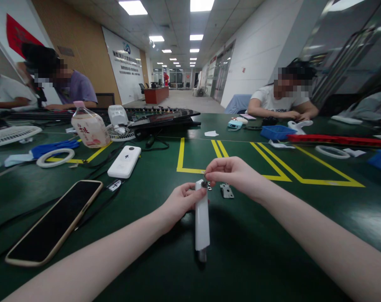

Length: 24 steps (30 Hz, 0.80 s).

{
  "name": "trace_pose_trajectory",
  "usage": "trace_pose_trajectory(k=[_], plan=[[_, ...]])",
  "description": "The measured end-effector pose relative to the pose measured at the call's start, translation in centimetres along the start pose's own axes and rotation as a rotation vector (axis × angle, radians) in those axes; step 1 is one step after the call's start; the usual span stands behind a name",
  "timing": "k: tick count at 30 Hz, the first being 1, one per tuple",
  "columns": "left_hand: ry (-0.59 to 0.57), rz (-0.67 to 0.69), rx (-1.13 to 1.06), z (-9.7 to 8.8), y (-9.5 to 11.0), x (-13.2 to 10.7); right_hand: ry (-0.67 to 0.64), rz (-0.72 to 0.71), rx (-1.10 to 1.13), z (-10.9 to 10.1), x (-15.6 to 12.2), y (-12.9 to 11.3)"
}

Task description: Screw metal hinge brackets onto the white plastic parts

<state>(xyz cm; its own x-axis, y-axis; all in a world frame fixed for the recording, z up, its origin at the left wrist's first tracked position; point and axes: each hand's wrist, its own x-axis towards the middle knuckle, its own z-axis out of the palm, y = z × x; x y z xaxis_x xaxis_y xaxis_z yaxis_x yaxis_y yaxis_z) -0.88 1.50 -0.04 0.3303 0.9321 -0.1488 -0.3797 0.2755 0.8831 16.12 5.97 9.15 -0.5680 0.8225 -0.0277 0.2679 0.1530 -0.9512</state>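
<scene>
My left hand is wrapped round a long white bar-shaped part, holding it above the green table with its far end up. At that far end my right hand pinches a small dark metal piece, fingers pressed together. A small silver metal bracket lies on the table just right of the bar, under my right hand.
A phone lies at the left, with a white power bank, cables, a drink bottle and a white ring behind it. Yellow tape lines cross the table. Other people sit at the far side; blue trays and a red strip lie at the right.
</scene>
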Motion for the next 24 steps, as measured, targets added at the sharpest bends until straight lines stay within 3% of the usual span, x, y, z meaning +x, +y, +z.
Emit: trace_pose_trajectory(k=[11, 17, 24], plan=[[-0.012, 0.009, -0.007, -0.1, 0.1, 0.1, -0.091, 0.053, -0.071, 0.3, -0.4, -1.1], [-0.010, 0.007, -0.016, 0.0, 0.1, 0.0, -0.034, 0.046, -0.051, 0.5, -0.1, -0.6], [-0.001, 0.003, -0.013, 0.1, 0.3, -0.2, -0.056, 0.034, -0.100, 0.6, -0.4, -1.0]])
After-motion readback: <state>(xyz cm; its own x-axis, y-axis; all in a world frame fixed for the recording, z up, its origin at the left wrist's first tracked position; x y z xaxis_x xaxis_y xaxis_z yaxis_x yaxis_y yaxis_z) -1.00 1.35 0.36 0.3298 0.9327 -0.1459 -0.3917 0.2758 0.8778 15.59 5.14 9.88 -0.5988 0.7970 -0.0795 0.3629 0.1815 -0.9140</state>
